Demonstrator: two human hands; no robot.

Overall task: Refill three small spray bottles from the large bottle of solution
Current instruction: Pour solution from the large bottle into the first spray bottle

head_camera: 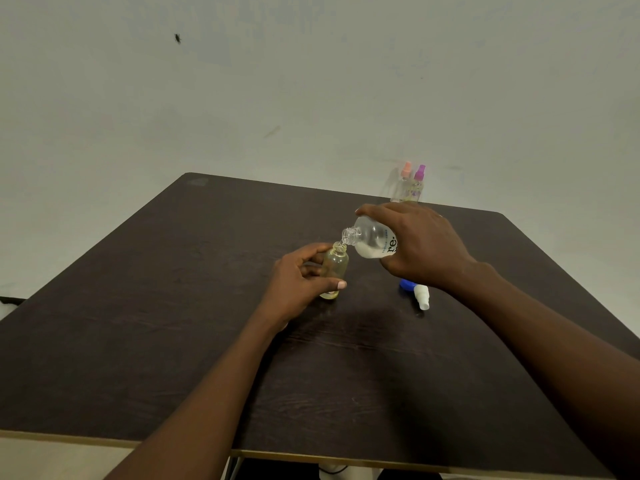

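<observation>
The pour turns on mouth over mouth: the large bottle (372,241) lies tipped nearly on its side in the right hand (420,245), its long axis running left and slightly down, so its open neck sits just above and to the right of the open neck of the small bottle (334,268). That small bottle stands upright on the table (173,306), its long axis vertical, steadied by the left hand (298,287); the left fingers (341,285) are curled round its body, thumb low across the front and a finger up near the neck. The right fingers wrap over the large bottle's top and far side, closed on it. Pale liquid pools in the lower side of the large bottle, and the small one looks yellowish, though its fill level is hard to read. A blue cap (406,285) and a white sprayer (422,296) lie on the table under the right wrist. Two capped spray bottles (412,185) stand together at the far edge, well apart from both hands. Any further tilt probably has to keep the necks aligned, or liquid will spill.
</observation>
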